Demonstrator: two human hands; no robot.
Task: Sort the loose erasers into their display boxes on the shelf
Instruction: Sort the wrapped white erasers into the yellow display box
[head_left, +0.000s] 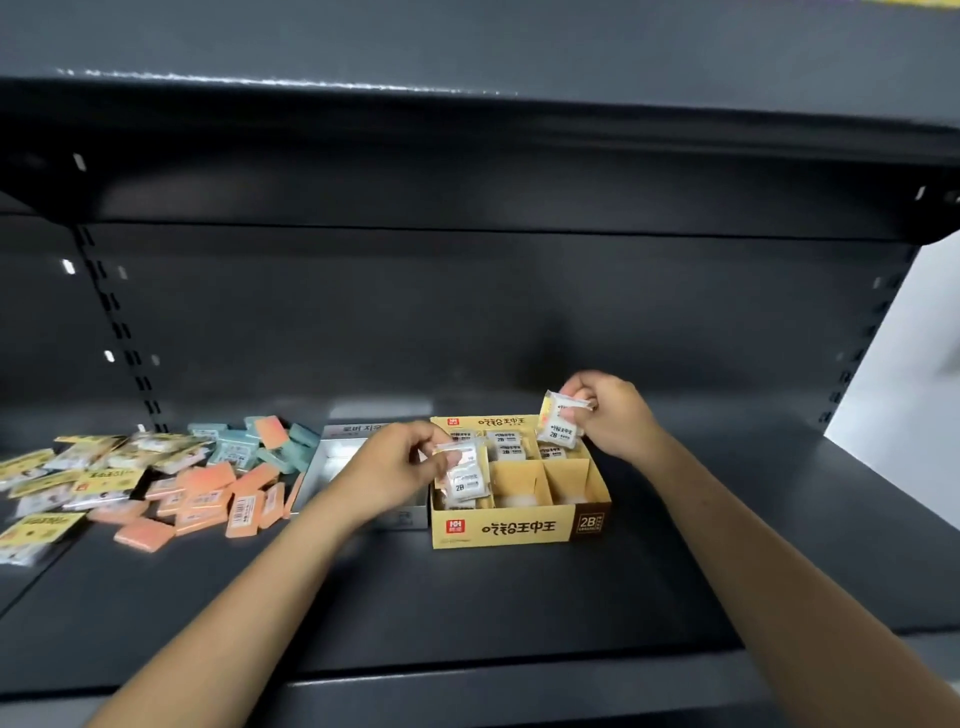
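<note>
Both hands are over the yellow display box (519, 527), which sits on the dark shelf (467, 597) approx. mid-frame. Left hand (395, 467) has fingers curled, thumb and fingertips pinching the top edge of a wrapped 2B eraser (465, 475) at the box's front-left compartment; can't tell if the pack is fully seated or hanging just above. Right hand (608, 415) pinches a second wrapped eraser (558, 423) by its upper corner, held over the back-right compartment, tilted. Back compartments hold more 2B packs; the two front ones at center and right look bare cardboard, w/ a pale blur at the bottom. A grey box (332, 462) stands just left, mostly hidden behind the left wrist; its label is cut off. Further left lies a loose pile (197, 488): orange, teal and yellow-wrapped erasers, overlapping, print too blurred to read; the pile runs off the frame edge.
</note>
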